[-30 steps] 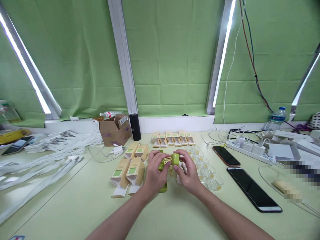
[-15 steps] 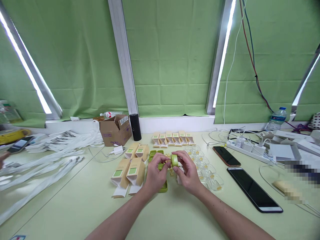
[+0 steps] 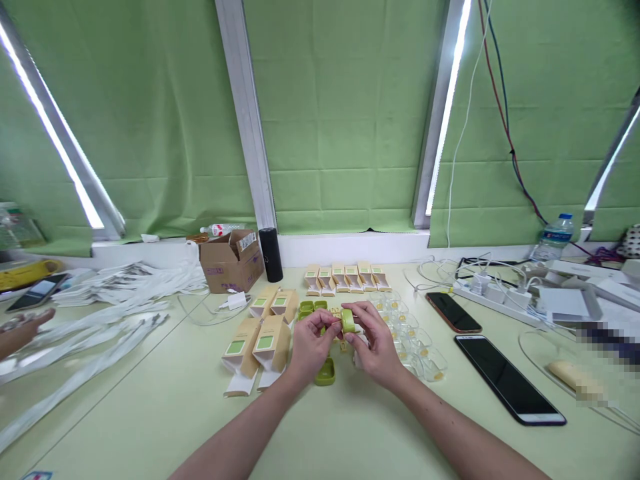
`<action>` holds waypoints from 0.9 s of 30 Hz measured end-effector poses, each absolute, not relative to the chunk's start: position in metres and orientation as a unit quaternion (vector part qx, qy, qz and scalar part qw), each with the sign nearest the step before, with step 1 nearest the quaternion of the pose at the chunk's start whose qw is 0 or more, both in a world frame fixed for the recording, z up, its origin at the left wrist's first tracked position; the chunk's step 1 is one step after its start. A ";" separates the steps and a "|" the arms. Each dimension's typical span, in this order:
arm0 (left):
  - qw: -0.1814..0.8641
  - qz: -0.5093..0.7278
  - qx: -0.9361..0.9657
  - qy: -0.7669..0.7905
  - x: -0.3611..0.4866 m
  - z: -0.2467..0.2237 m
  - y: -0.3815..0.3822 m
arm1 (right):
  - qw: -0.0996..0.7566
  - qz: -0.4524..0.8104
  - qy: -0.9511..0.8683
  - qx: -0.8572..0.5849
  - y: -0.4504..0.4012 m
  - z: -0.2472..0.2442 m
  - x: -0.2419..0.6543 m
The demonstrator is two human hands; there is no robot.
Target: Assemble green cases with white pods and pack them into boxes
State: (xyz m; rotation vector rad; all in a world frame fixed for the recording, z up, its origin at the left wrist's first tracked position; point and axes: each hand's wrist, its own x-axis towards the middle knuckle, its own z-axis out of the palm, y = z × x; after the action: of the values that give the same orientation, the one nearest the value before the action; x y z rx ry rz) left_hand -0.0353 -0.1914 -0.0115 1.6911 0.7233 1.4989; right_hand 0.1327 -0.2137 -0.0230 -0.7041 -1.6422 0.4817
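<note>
A small green case [image 3: 349, 321] is held up by my right hand [image 3: 375, 343], its fingers pinched round the sides. At the case's left side, the fingertips of my left hand [image 3: 311, 343] are pinched together; anything between them is too small to make out. Green trays [image 3: 325, 373] lie under and beside my left hand, partly covered. Small yellow pieces [image 3: 343, 346] show between my hands. Clear plastic covers [image 3: 423, 353] with yellow dots stand in rows just right of my right hand. Open cream boxes [image 3: 270, 343] with green labels are to the left of my left hand.
Further back are a row of cream boxes [image 3: 345, 279], a cardboard box [image 3: 233, 260] and a black cylinder [image 3: 271, 255]. Two phones [image 3: 510, 380] and a power strip [image 3: 500, 303] lie right. Another person's hand [image 3: 23, 331] is beside white strips [image 3: 115, 340] at left.
My left hand has shifted slightly, and the green case has turned a little between my hands. The other person's hand has come further into view at the left, away from the phone there.
</note>
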 end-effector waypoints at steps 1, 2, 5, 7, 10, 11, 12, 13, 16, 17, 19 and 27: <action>0.371 0.586 0.660 0.288 -0.035 -0.011 -0.191 | 0.601 0.205 -0.710 -0.305 -0.214 -0.022 0.133; 0.366 0.587 0.660 0.292 -0.035 -0.011 -0.191 | 0.600 0.204 -0.710 -0.306 -0.214 -0.022 0.132; 0.344 0.588 0.667 0.303 -0.034 -0.013 -0.191 | 0.599 0.221 -0.708 -0.301 -0.215 -0.021 0.131; 0.314 0.587 0.680 0.307 -0.035 -0.014 -0.190 | 0.602 0.240 -0.700 -0.300 -0.215 -0.021 0.131; 0.260 0.578 0.707 0.313 -0.040 -0.012 -0.191 | 0.612 0.251 -0.683 -0.310 -0.214 -0.021 0.131; 0.247 0.573 0.716 0.313 -0.042 -0.011 -0.192 | 0.614 0.247 -0.680 -0.315 -0.214 -0.020 0.132; 0.238 0.567 0.724 0.312 -0.044 -0.010 -0.193 | 0.615 0.241 -0.680 -0.318 -0.213 -0.020 0.132; 0.233 0.562 0.730 0.311 -0.045 -0.008 -0.194 | 0.615 0.234 -0.681 -0.320 -0.213 -0.020 0.132; 0.218 0.552 0.744 0.307 -0.048 -0.005 -0.194 | 0.618 0.226 -0.681 -0.322 -0.213 -0.020 0.133; 0.211 0.548 0.750 0.306 -0.048 -0.005 -0.194 | 0.619 0.225 -0.680 -0.323 -0.213 -0.020 0.133; 0.190 0.536 0.763 0.307 -0.048 -0.006 -0.193 | 0.619 0.216 -0.682 -0.325 -0.214 -0.021 0.133; 0.143 0.505 0.798 0.297 -0.047 -0.008 -0.192 | 0.617 0.141 -0.698 -0.336 -0.213 -0.021 0.134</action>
State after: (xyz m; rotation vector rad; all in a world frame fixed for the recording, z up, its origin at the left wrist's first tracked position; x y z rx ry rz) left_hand -0.0472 -0.1918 -0.0077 2.3007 0.8573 1.4566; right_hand 0.1343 -0.2130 -0.0215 -0.7746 -1.6061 0.3257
